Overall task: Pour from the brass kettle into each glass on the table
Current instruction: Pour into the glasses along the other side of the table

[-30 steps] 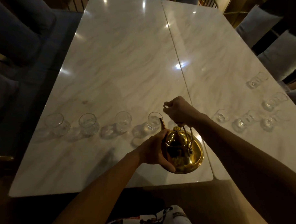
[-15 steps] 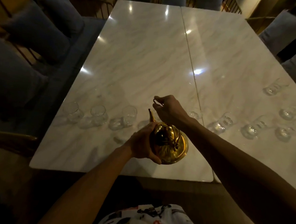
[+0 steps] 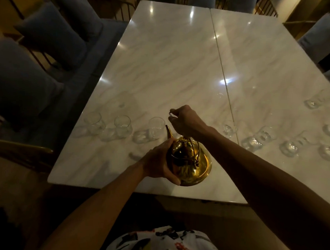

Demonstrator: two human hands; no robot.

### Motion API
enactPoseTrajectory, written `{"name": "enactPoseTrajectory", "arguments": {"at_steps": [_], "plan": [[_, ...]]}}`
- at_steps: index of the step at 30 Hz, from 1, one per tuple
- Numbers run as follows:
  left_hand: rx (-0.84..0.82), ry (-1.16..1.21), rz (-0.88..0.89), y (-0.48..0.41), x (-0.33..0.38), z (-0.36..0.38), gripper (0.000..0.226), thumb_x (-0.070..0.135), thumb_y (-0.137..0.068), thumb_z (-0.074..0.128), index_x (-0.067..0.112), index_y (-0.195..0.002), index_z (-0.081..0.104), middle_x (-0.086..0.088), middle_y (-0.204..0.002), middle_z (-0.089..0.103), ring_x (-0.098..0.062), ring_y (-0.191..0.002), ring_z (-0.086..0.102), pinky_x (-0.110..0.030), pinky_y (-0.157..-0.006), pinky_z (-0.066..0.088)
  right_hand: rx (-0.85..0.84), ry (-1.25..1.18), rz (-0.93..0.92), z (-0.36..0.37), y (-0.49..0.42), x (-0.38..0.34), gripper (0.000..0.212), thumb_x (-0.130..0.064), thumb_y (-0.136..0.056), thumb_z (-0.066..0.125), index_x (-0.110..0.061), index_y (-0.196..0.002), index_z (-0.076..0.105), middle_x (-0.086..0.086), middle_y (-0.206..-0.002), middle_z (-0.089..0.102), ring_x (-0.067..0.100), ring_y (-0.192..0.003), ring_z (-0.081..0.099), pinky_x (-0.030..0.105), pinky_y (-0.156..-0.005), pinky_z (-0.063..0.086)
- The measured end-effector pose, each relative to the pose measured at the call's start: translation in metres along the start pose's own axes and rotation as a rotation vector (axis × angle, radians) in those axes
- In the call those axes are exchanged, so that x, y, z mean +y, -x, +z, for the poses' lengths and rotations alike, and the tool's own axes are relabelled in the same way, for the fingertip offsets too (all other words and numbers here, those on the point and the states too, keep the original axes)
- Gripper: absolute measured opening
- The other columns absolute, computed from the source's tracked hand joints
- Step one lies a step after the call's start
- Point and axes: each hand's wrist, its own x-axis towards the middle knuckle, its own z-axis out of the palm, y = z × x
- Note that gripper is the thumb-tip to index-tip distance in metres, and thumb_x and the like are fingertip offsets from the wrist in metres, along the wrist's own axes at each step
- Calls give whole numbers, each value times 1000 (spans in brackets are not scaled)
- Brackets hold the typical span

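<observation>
The brass kettle [image 3: 190, 163] is held above the near edge of the white marble table [image 3: 172, 59], its spout pointing away toward the row of clear glasses. My left hand [image 3: 159, 162] cups the kettle's left side. My right hand [image 3: 186, 121] grips the top of its wire handle. Three glasses stand left of the spout: one [image 3: 94, 122], another [image 3: 123, 126] and the nearest [image 3: 155, 127]. My right hand hides whatever stands just behind it. Several more glasses, such as one [image 3: 228, 130] and one [image 3: 263, 136], stand to the right.
Blue cushioned chairs [image 3: 49, 34] line the table's left side and a grey one [image 3: 320, 38] stands at the right. A seam [image 3: 221, 61] runs down the tabletop. More glasses [image 3: 312, 103] stand far right near the table edge.
The view has shifted left, so the table and glasses slid right in frame. Both hands keep hold of the kettle, which has stayed near the table's front edge.
</observation>
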Motion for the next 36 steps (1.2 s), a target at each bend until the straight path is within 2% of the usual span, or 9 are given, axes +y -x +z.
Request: {"name": "enactPoseTrajectory", "arguments": {"at_steps": [5, 7, 9, 11, 14, 17, 27, 32, 36], "plan": [[-78, 63, 13, -1, -20, -14, 117, 45, -49, 100, 14, -144, 39, 3, -141, 59, -13, -131, 57, -45, -104, 54, -12, 45, 100, 10, -11, -18, 37, -11, -99, 49, 3, -134, 51, 16, -117, 67, 5, -44, 54, 11, -34, 41], [-109, 104, 5, -2, -24, -19, 115, 37, -50, 102, 17, -145, 40, 5, -141, 59, -10, -131, 57, -42, -106, 53, -17, 37, 143, 12, -16, -25, 35, -9, -99, 49, 5, -131, 53, 11, -98, 69, 2, -34, 52, 11, -31, 39], [-142, 152, -2, -3, -29, -22, 116, 31, -51, 103, 18, -146, 38, 5, -142, 58, -9, -132, 56, -41, -108, 52, -19, 26, 198, 14, -22, -30, 33, -8, -99, 48, 6, -128, 55, -2, -71, 57, -2, -26, 47, 13, -29, 36], [-177, 197, -3, -4, -36, -24, 118, 26, -53, 103, 18, -149, 35, 5, -144, 57, -9, -134, 54, -40, -110, 50, -29, 39, 235, 16, -26, -36, 30, -8, -99, 49, 8, -123, 59, -4, -61, 50, 0, -26, 45, 13, -30, 35], [-214, 242, -18, -4, -42, -29, 119, 27, -53, 103, 20, -150, 34, 8, -144, 57, -5, -133, 53, -34, -111, 48, -41, 61, 274, 20, -36, -41, 29, -9, -99, 49, 9, -117, 62, -1, -60, 50, 4, -35, 45, 13, -32, 36], [-227, 251, -18, -4, -48, -37, 120, 34, -52, 103, 24, -150, 35, 10, -143, 58, -6, -132, 55, -35, -109, 51, -76, 62, 312, 23, -44, -45, 29, -8, -99, 48, 13, -114, 61, -1, -58, 47, 3, -37, 41, 13, -33, 34], [-265, 308, -37, -6, -57, -56, 112, 26, -56, 102, 23, -148, 38, 6, -141, 60, -11, -130, 57, -33, -106, 53, -81, 81, 399, 35, -80, -46, 29, -12, -96, 52, 12, -110, 63, 12, -65, 55, 14, -38, 45, 23, -35, 38], [-290, 342, -75, -8, -60, -62, 110, 21, -59, 100, 23, -149, 38, 14, -134, 59, 6, -113, 57, -7, -90, 50, -101, 125, 452, 35, -93, -47, 29, -11, -94, 52, 14, -104, 62, 16, -70, 54, 17, -40, 45, 25, -39, 38], [-295, 368, -90, -10, -61, -65, 106, 17, -61, 99, 23, -148, 39, 20, -126, 57, 13, -107, 55, -2, -85, 47, -119, 163, 466, 35, -100, -49, 29, -13, -94, 51, 13, -102, 63, 16, -69, 54, 17, -40, 45, 24, -39, 39]]}}
